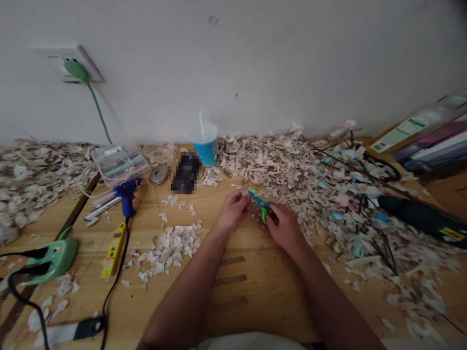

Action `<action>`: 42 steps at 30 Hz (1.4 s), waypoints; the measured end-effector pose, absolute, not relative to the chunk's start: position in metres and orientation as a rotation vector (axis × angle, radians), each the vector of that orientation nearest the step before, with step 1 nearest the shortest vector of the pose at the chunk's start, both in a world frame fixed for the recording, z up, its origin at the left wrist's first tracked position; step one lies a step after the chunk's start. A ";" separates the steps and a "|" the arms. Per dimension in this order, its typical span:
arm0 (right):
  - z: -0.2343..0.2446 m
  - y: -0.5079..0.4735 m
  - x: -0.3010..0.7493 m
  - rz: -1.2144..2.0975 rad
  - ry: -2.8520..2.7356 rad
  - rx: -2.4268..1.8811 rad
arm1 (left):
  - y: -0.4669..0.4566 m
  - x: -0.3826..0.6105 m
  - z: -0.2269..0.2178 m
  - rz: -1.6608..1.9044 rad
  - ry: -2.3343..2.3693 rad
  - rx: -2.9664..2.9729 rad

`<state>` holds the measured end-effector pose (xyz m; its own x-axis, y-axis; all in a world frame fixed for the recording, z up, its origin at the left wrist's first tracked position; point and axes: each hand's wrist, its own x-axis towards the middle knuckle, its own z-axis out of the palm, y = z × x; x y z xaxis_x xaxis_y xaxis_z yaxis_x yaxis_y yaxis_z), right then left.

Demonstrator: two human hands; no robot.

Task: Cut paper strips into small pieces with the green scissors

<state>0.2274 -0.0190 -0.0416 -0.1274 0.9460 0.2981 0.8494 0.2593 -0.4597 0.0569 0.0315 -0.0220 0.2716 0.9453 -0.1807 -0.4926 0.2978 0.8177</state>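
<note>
My right hand (pixel 286 226) is closed on a pair of blue and green scissors (pixel 258 200), with fingers at the handle loops. The blades point up and left toward my left hand (pixel 235 209). That hand is closed in a pinch at the blade tips, on a small whitish piece that is mostly hidden by the fingers. Left of my forearm lies a small heap of pale petal-like pieces (pixel 175 247). A far larger heap of pale scraps (pixel 270 163) spreads behind and to the right of my hands.
On the left are a blue glue gun (pixel 127 194), a yellow box (pixel 113 250), a green power strip (pixel 54 260) and a scraper (pixel 73 331). A blue cup (pixel 205 146) stands near the wall. Dark branches and a black folded umbrella (pixel 419 218) lie right.
</note>
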 end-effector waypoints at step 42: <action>-0.037 -0.020 0.233 0.306 -2.100 -1.668 | 0.040 0.036 -0.024 0.973 1.015 1.410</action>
